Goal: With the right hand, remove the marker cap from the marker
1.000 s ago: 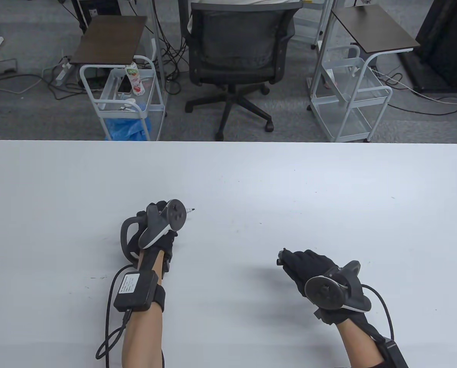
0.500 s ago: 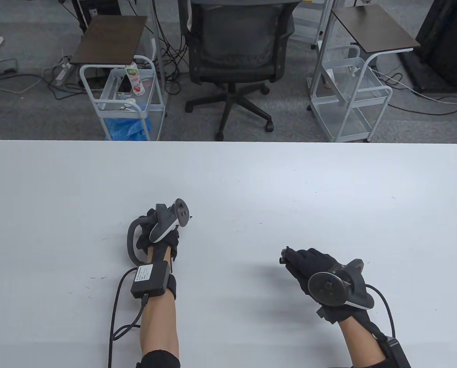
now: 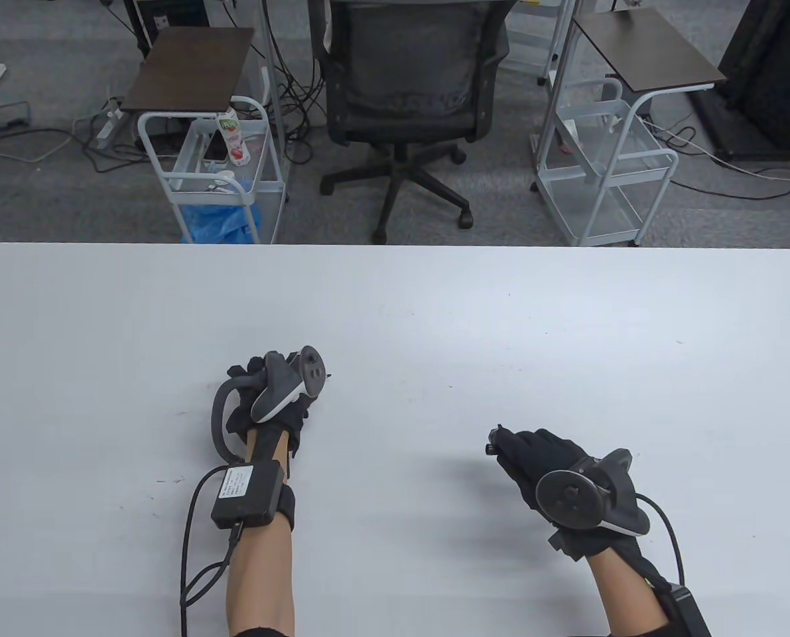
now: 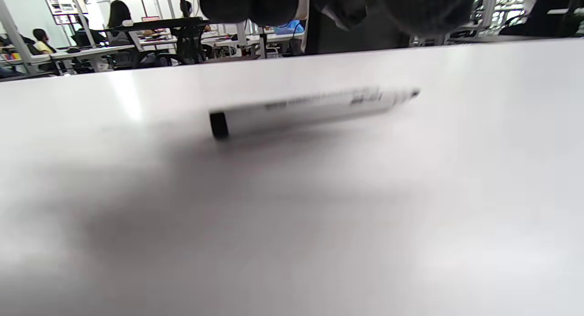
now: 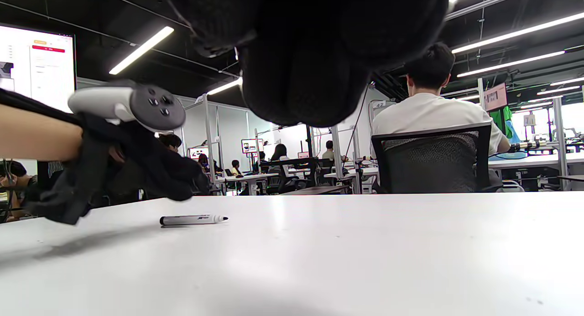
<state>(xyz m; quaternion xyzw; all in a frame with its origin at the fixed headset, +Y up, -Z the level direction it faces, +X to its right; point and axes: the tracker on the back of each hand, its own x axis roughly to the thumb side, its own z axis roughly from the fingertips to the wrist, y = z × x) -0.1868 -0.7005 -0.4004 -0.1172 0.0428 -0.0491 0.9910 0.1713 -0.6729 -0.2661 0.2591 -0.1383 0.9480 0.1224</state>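
The broad white rectangular desk [image 3: 434, 312] fills the lower part of the table view, with a black mesh office chair [image 3: 404, 86] on the grey carpet beyond its far edge at 12 o'clock.

The left hand [image 3: 272, 398], in a black sensor glove with a grey-and-white tracker strapped to its back, sits left of the desk's centre, at about 10 o'clock from the right hand. The right wrist view shows it lifted just above the desk with its fingers hanging loose and apart, gripping nothing.

The right hand [image 3: 547, 464], gloved the same way, sits well apart from the left, near the desk's near edge. Its fingers are curled together around a small black marker cap [image 3: 493, 443], whose end pokes out of the fist toward 10 o'clock.

The slim white cylindrical marker [image 4: 310, 110] with a black end band lies flat on the desk, uncapped, its dark tip [image 4: 414, 93] bare. In the left wrist view it lies directly under the left hand's fingers [image 4: 346, 6], not touched by them. In the right wrist view the same marker [image 5: 194, 220] lies just below and beside that hand's dangling fingers, tip pointing toward 3 o'clock.
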